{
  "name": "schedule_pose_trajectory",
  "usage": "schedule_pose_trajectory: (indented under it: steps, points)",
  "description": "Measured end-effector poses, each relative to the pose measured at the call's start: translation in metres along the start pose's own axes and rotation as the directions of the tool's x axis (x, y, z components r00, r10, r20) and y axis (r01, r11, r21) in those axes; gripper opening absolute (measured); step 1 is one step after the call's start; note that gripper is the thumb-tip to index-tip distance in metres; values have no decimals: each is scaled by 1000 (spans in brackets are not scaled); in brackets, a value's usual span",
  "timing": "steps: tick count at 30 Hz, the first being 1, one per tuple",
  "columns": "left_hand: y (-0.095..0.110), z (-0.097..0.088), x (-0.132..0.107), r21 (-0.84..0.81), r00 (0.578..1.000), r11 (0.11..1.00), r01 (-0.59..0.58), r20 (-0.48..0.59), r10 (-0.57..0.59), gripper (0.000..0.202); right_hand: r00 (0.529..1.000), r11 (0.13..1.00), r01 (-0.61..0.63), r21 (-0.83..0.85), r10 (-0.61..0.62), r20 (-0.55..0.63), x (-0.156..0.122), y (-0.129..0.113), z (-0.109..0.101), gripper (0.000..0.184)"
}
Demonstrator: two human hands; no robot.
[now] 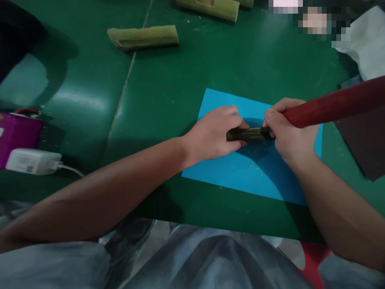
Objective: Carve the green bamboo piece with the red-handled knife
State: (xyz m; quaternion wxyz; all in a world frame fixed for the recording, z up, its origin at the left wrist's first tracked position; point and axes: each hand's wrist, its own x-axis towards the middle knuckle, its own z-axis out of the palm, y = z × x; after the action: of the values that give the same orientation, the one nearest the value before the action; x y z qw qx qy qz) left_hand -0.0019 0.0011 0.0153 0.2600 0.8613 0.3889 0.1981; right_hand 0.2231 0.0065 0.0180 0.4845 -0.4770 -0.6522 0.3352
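Note:
My left hand (215,130) is closed around a short piece of dark green bamboo (254,134), fingers over its far side and thumb along the near side. The bamboo lies sideways just over a blue sheet (240,172) sprinkled with tiny shavings. From the right, my right hand (290,130) grips a carving tool (337,102) low down, near its working end. Its thick red handle slants up past the right edge of the view. A dark tip meets the bamboo's right part; the blade's shape is mostly hidden by my fingers.
A cut bamboo section (147,37) lies on the green table (162,100), with a notched one (210,8) at the back. At left sit a purple box (22,134) and a white charger (34,161). A dark brown sheet (365,140) and white cloth-like material (367,44) are at right.

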Motion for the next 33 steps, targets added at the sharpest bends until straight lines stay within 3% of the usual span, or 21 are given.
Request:
schedule_pose_trajectory:
  steps: [18,24,30,33]
  points:
    - [1,0,0,10,999,999,-39,-20,39,26,999,998,-29,-58,31,17,0,-6,0,33]
    - [4,0,-2,38,999,999,-33,9,32,26,997,990,72,-119,-71,9,1,-5,3,29]
    - [5,2,-4,14,1000,1000,-7,-9,7,25,998,999,34,-29,-36,-59,0,0,3,37]
    - [5,2,-3,21,1000,1000,-7,-2,7,25,999,1000,14,-27,-14,-33,-3,-3,2,40]
